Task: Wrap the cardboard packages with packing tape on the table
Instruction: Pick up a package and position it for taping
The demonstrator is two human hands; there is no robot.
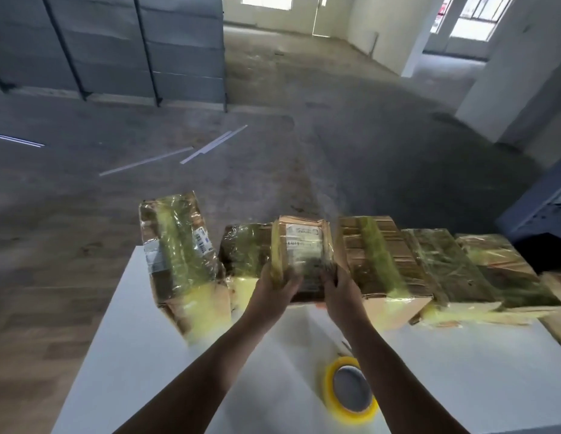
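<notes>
Left hand (274, 286): fingers curled round near left edge of middle box (304, 245), over a yellow tape band.
Right hand (338, 291): gripping near right edge of same box; fingers blurred.
Tall box (179, 255): well left of middle box, on end and leaning, wrapped in clear and yellowish tape, barcode label on its side.
Dark box (244, 252): just left of middle box, partly behind it, wrapped.
Middle box: held between both hands, label upward, at far side of white table (132, 355); resting or lifted, cannot tell.
Tape roll (351, 389): nearer than middle box, under right forearm, lying flat, yellow.
Banded box (379, 261): just right of middle box, one yellow band across ribbed cardboard.
Green box (445, 267): next right, touching banded box, wrapped.
End box (505, 264): farthest right of middle box, wrapped, blurred.
</notes>
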